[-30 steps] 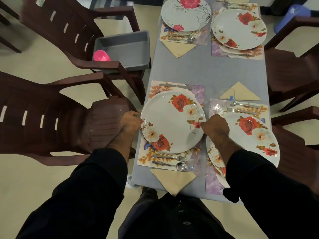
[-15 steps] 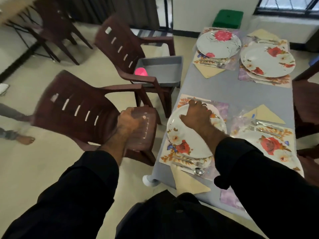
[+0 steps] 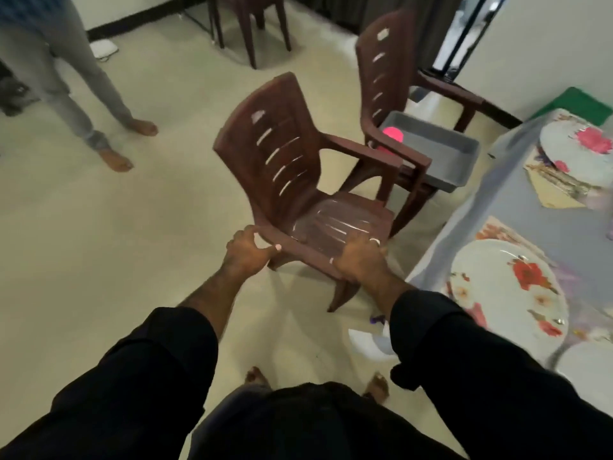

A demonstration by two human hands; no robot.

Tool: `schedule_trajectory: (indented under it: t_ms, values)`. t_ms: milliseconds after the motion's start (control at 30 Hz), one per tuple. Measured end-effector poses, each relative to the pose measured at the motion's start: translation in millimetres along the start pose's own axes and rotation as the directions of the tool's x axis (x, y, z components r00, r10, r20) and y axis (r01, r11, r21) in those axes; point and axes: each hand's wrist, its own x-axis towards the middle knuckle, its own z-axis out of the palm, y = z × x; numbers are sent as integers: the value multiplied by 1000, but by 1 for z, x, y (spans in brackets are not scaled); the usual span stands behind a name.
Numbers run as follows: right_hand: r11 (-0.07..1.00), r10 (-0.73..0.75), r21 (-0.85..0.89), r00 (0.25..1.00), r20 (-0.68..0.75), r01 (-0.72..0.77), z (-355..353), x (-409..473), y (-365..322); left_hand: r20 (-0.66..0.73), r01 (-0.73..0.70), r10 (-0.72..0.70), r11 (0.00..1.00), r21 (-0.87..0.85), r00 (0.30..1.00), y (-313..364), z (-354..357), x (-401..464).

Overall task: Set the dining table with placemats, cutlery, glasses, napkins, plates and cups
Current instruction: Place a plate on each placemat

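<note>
Head view, looking down past black sleeves. Left hand [image 3: 247,255] curled round the near armrest of a brown plastic chair [image 3: 298,180], thumb over the top. Right hand [image 3: 360,260] clamped on the same armrest further along, beside the seat front. Chair standing between the person and a second brown chair [image 3: 391,84], which carries a grey tub [image 3: 444,157] with a pink cup [image 3: 393,134] inside. Worktop [image 3: 471,224] at the right edge, covered in a pale blue cloth, just beside the gripped chair. Nearest on it, a rose-patterned plate [image 3: 507,300] on a floral placemat [image 3: 497,232]; further back, another flowered plate [image 3: 577,144] with a beige napkin [image 3: 560,197] by it, blurred. Green stool [image 3: 580,102] behind the far end. At upper left, a second person's legs [image 3: 83,94], barefoot on the beige floor [image 3: 99,244]. More brown chairs [image 3: 252,18] at the back.
</note>
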Motion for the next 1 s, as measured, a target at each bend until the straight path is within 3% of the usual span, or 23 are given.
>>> schedule_trajectory:
  t_ms: [267,433,567,800,1000]
  values:
    - [977,-211,20,973,94,210,31,16,-171,-32,169,-170,985,-33,985,-112,-117,43]
    - [958,-285,30,955,86,284,40,70,-256,-38,183,-182,983,3,982,-136,-152,107]
    - [964,-257,92,964,68,250,43,113,-301,-24,156,-155,983,93,988,-129,-176,165]
    - [983,-125,132,991,-45,130,27,159,-329,128,-135,105,959,249,986,-89,-193,256]
    - [972,120,207,992,-50,-107,30,173,-368,382,-464,335,825,323,862,-60,-209,345]
